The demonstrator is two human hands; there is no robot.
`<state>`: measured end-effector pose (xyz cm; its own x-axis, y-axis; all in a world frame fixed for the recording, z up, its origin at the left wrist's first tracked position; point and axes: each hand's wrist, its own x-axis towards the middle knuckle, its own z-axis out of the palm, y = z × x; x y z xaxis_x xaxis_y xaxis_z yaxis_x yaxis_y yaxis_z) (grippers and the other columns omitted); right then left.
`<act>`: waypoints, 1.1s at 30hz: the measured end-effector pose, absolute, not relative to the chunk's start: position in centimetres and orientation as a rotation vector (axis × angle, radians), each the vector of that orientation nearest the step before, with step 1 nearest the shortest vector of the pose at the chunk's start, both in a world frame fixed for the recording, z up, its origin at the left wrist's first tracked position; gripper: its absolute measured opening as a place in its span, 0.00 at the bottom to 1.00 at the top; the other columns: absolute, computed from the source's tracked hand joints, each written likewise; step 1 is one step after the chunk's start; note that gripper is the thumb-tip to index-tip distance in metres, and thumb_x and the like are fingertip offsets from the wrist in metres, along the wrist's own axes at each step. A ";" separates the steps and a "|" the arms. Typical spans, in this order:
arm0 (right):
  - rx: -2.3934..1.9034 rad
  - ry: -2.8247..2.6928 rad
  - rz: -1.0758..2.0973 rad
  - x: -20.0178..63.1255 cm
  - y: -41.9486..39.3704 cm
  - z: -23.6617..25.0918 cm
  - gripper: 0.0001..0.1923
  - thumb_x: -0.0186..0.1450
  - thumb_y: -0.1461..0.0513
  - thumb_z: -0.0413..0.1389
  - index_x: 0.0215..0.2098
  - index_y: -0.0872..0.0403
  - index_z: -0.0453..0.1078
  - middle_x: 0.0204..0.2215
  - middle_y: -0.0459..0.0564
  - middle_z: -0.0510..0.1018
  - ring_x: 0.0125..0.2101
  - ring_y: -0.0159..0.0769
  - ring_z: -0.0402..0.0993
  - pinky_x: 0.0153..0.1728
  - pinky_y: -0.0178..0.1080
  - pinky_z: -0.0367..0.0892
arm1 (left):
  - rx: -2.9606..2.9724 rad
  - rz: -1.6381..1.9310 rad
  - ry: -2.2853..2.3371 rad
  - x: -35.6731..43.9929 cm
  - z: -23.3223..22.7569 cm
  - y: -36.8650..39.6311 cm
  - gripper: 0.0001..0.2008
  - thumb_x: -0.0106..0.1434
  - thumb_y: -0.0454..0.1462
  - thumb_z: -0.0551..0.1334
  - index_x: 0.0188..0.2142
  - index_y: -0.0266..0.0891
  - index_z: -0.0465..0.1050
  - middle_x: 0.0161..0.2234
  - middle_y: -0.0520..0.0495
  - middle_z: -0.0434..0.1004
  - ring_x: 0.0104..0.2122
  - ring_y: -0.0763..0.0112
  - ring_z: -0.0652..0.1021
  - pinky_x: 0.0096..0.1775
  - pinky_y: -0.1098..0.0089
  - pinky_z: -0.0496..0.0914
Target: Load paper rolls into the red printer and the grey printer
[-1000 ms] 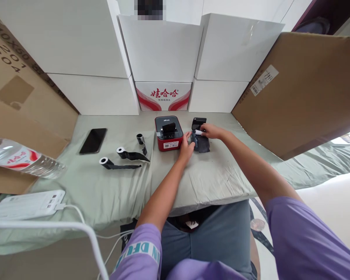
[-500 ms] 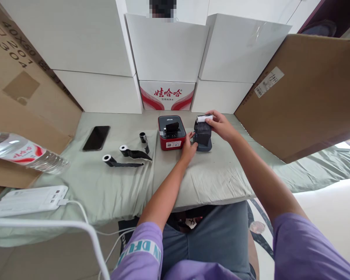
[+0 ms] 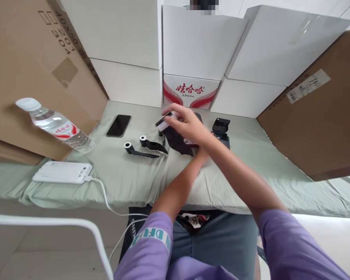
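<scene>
My right hand (image 3: 186, 123) is closed on a paper roll (image 3: 163, 124), white at the edge with a dark strip hanging from it. It hovers over the left side of the red-and-black printer (image 3: 189, 142), which is mostly hidden behind that hand. Beside that printer my left hand (image 3: 203, 154) is low, its fingers covered by my right forearm. Just past it stands a small dark printer (image 3: 221, 134) with its lid up. Two rolls with dark unrolled tails, a near roll (image 3: 128, 147) and a farther roll (image 3: 143, 140), lie to the left; a third roll (image 3: 161, 134) is partly covered.
A black phone (image 3: 118, 125) lies at left. A water bottle (image 3: 64, 128) leans by a cardboard box (image 3: 37, 77), above a white power bank (image 3: 61, 172) with a cable. White cartons (image 3: 204, 46) line the back; another cardboard box (image 3: 323, 116) bounds the right.
My right hand has lifted the roll out of the dark printer and carried it left across the red-and-black one. The view has swung left. The open dark printer is now uncovered.
</scene>
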<state>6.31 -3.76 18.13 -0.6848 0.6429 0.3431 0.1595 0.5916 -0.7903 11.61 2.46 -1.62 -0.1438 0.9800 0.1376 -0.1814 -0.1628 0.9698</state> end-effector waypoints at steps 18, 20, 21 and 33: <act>-0.468 -3.028 0.479 -12.6 -11.5 6.8 0.19 0.68 0.72 0.49 0.56 0.60 0.68 0.47 0.65 0.80 0.42 0.47 0.82 0.34 0.41 0.73 | 1.260 1.506 1.124 11.3 -1.6 1.6 0.32 0.61 0.30 0.61 0.65 0.45 0.62 0.65 0.42 0.71 0.66 0.60 0.70 0.69 0.56 0.61; -0.461 -3.021 0.484 -12.5 -11.4 6.5 0.19 0.69 0.71 0.49 0.56 0.57 0.69 0.48 0.64 0.80 0.41 0.48 0.82 0.32 0.42 0.73 | 1.259 1.500 1.127 11.3 -1.5 1.5 0.33 0.61 0.30 0.61 0.66 0.46 0.62 0.66 0.43 0.71 0.66 0.59 0.70 0.69 0.56 0.61; -0.461 -3.019 0.492 -12.5 -11.4 6.5 0.18 0.69 0.70 0.49 0.56 0.56 0.70 0.48 0.63 0.80 0.41 0.48 0.82 0.32 0.42 0.73 | 1.260 1.498 1.127 11.3 -1.5 1.5 0.33 0.61 0.30 0.61 0.66 0.46 0.62 0.66 0.43 0.71 0.66 0.59 0.70 0.69 0.55 0.61; -0.930 -2.569 0.567 -6.3 -2.8 9.8 0.19 0.74 0.56 0.51 0.59 0.53 0.72 0.49 0.56 0.82 0.53 0.50 0.73 0.47 0.44 0.69 | 1.305 1.513 1.151 11.4 -1.2 1.2 0.34 0.61 0.29 0.60 0.66 0.44 0.60 0.66 0.40 0.69 0.66 0.59 0.70 0.68 0.56 0.62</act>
<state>-6.30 -2.80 9.84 -0.7234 0.6649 0.1858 0.5250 0.7046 -0.4775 11.41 1.23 -1.24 -0.1358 0.9587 0.2497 -0.0148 -0.2540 0.9671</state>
